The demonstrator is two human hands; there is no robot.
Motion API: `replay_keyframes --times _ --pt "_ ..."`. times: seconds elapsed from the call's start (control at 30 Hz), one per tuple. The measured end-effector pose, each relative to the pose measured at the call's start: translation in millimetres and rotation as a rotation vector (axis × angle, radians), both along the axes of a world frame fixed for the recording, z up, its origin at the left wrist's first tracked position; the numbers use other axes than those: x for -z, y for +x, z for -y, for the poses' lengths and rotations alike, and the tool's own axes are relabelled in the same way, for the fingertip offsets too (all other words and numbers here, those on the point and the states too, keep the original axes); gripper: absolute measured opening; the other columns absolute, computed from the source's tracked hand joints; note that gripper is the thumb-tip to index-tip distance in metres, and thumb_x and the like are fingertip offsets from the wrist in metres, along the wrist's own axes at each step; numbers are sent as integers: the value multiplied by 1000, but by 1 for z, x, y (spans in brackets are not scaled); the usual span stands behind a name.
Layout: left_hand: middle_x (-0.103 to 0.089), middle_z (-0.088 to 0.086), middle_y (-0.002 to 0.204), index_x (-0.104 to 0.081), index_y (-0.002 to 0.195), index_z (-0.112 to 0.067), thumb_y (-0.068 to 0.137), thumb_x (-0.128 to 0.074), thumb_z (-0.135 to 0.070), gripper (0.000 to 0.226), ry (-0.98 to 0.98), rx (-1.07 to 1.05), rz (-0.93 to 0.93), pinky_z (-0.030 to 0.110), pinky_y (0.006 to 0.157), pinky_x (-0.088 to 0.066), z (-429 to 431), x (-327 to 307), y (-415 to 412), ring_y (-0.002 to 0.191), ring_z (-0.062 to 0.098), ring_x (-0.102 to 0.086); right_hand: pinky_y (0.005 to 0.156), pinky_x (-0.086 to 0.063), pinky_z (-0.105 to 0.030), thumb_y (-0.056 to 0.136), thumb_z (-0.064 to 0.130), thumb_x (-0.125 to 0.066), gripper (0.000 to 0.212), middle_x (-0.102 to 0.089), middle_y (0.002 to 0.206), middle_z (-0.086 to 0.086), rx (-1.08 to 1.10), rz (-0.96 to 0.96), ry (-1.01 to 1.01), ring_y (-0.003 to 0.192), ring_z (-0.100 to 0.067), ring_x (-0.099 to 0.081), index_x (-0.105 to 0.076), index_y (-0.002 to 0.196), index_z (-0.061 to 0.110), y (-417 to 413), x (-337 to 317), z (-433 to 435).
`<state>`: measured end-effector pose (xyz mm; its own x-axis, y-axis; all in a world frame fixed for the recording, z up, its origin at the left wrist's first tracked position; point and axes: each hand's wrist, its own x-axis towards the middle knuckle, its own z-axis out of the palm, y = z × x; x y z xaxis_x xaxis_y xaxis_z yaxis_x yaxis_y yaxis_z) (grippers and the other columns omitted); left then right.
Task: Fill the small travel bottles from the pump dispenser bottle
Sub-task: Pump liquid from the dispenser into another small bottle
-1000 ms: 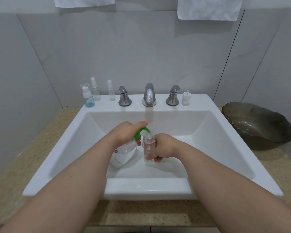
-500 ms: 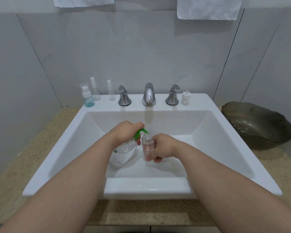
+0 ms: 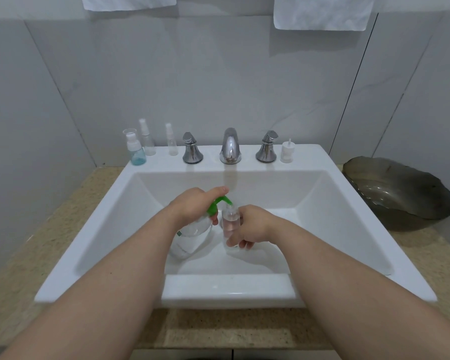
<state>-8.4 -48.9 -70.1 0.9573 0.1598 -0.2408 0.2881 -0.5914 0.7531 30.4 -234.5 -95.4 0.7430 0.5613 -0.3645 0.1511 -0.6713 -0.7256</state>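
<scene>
At the middle of the frame, over the sink, the left hand gripped the pump bottle, fingers curled round its neck and one laid on the green pump. The right hand was clamped on a small bottle under the spout, seemingly part filled. Two clear bottles at upper left looked empty, so most of the filling was probably still to do.

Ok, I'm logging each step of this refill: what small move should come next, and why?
Probably press the green pump head of the pump dispenser bottle down with the left hand. Its nozzle sits at the open mouth of the small travel bottle, which the right hand holds upright in the sink, and that bottle seems to have room below its neck.
</scene>
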Motion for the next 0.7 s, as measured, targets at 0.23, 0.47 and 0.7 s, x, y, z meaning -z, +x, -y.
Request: replay_keyframes --times 0.23,0.47,0.7 --pt "-77 4 78 -76 57 -14 82 -44 -75 72 30 4 7 37 75 -43 1 -2 0 61 20 -49 68 -62 -35 76 4 -83 36 -70 95 -11 -4 -2 20 64 -20 -69 -63 105 7 -1 -1 0" --pt "-77 12 82 -73 58 -11 81 -43 -67 68 32 26 -3 36 71 -42 2 -3 1 60 21 -46 70 -64 -37 75 4 -84 33 -70 94 -10 -13 11 22 64 -20 -70 -62 99 9 -3 -1 1" --pt "-77 10 80 -73 60 -6 83 -43 -57 63 34 52 3 36 71 -41 0 -1 2 62 21 -45 68 -62 -33 77 6 -85 29 -71 97 -11 -37 16 9 63 -18 -70 -62 94 12 -3 -1 2"
